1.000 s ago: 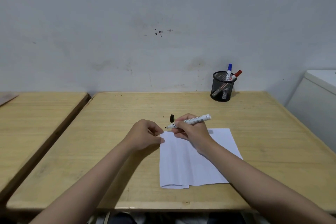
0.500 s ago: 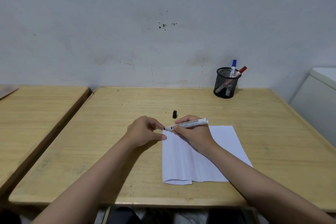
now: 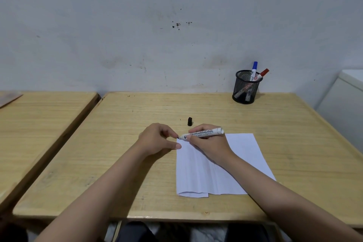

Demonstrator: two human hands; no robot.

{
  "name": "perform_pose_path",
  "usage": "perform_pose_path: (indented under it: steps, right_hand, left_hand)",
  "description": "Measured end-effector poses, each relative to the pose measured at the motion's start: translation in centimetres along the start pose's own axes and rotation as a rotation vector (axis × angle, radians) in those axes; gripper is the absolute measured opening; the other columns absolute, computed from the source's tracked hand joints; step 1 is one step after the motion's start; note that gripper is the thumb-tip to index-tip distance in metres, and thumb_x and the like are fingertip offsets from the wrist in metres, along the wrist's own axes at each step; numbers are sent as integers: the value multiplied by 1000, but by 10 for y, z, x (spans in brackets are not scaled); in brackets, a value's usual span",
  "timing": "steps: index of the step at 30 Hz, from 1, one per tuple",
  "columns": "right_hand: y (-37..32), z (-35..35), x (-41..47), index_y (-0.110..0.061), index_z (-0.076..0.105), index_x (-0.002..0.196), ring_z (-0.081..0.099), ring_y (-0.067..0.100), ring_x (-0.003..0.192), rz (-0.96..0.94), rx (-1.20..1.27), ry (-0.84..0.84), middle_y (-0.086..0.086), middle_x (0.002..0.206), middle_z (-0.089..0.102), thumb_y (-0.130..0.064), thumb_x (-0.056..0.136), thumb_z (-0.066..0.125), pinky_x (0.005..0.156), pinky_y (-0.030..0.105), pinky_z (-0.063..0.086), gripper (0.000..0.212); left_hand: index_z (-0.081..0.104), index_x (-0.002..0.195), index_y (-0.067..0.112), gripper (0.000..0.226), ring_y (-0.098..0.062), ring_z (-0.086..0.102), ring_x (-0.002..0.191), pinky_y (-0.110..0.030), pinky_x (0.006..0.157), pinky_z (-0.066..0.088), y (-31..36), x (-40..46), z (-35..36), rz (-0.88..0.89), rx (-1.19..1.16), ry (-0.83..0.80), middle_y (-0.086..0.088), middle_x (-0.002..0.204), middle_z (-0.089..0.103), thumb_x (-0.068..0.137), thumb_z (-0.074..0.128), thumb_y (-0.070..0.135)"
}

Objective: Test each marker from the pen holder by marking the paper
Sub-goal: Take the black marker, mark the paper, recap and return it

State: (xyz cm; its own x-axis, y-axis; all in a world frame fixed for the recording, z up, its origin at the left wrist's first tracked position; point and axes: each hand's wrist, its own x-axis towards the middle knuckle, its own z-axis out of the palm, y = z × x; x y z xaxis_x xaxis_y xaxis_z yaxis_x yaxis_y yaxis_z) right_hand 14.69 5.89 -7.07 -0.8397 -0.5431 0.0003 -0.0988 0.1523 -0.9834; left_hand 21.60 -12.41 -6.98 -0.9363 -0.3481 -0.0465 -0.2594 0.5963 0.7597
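Observation:
My right hand (image 3: 208,144) grips an uncapped white marker (image 3: 202,133) with a black tip, which touches the top left corner of the white paper (image 3: 212,175). My left hand (image 3: 157,139) rests on the desk at the paper's left edge, fingers curled, thumb pressing the sheet's corner. The marker's black cap (image 3: 190,121) stands on the wood just behind my hands. At the back right a black mesh pen holder (image 3: 245,89) contains a blue-capped marker (image 3: 254,70) and a red-capped marker (image 3: 262,74).
The wooden desk (image 3: 294,143) has a raised rim. A second desk (image 3: 39,124) adjoins on the left with a gap between them. A white cabinet (image 3: 345,100) stands at the right. A grey wall rises behind.
The marker tip has dropped onto the paper's top left corner. My left hand stays at the sheet's edge. The camera view shifted slightly.

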Motion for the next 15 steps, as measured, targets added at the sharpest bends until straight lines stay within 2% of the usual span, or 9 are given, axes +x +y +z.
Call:
perform_pose_path:
  steps: [4,7,10,12,15]
  right_hand:
    - [2,0,3,-22,73,72,69,32,74,32,19,-3,17,79,73,-36,55,79,80,59,56,23]
    - [4,-1,5,-20,72,72,69,37,79,43,52,-1,15,76,71,-36,54,79,83,58,55,25]
    - [6,-4,8,-18,71,70,67,26,78,44,225,41,9,76,71,-19,67,79,85,48,56,9]
    - [5,-7,9,-12,70,73,66,25,78,47,348,89,8,74,71,-6,76,74,83,38,57,8]
    - [2,-9,8,-6,67,77,65,23,74,70,477,110,9,73,69,-1,80,69,83,35,57,6]
  left_hand:
    - [73,74,30,29,-6,40,50,-30,63,33,0,1,0,2,-10,0,15,49,46,50,87,40]
    - [73,74,31,32,-8,39,50,-30,63,33,1,0,0,13,-6,-9,13,53,47,47,85,44]
    - [72,73,32,28,-9,43,54,-31,66,36,0,1,0,12,-7,-8,12,56,50,50,87,40]
    - [72,73,32,30,-10,44,55,-30,66,36,-1,1,0,13,-6,-12,12,57,50,49,87,41]
    - [72,78,25,34,-10,43,55,-28,62,36,3,3,-3,20,1,-71,4,69,53,50,88,36]
